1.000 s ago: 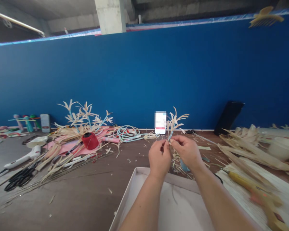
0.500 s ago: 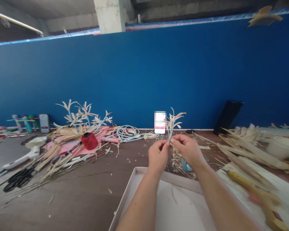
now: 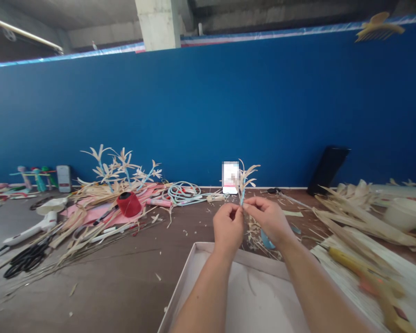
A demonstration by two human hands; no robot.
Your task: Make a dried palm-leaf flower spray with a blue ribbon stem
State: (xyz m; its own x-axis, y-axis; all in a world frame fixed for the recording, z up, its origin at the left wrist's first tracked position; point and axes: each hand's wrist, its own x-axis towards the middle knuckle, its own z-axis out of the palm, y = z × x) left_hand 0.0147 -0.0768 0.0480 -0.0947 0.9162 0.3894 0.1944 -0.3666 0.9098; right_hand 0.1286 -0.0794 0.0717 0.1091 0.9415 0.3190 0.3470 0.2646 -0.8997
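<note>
straw sprig (image 3: 245, 178) is held upright above the middle of the worktop (image 3: 125, 277), over the far rim of the white box (image 3: 197, 259). Left hand (image 3: 229, 227): fingers curled closed, the blue stem pinched at its lower end between thumb and forefinger. Right hand (image 3: 268, 221): also closed, fingertips pinched on the same stem, touching the left hand's fingertips. Pale petals are fanned out above the pinch. The box is set at the near edge, under both forearms. Red thread spool (image 3: 129, 204) and a bunch of similar sprigs (image 3: 119, 167) are seen toward the far left; scissors (image 3: 25, 259) at the left edge. Phone (image 3: 230, 177) is propped at the far edge, just behind the sprig. Dried husks (image 3: 360, 215) and a yellow glue gun (image 3: 364, 270) are laid on the right side.
</note>
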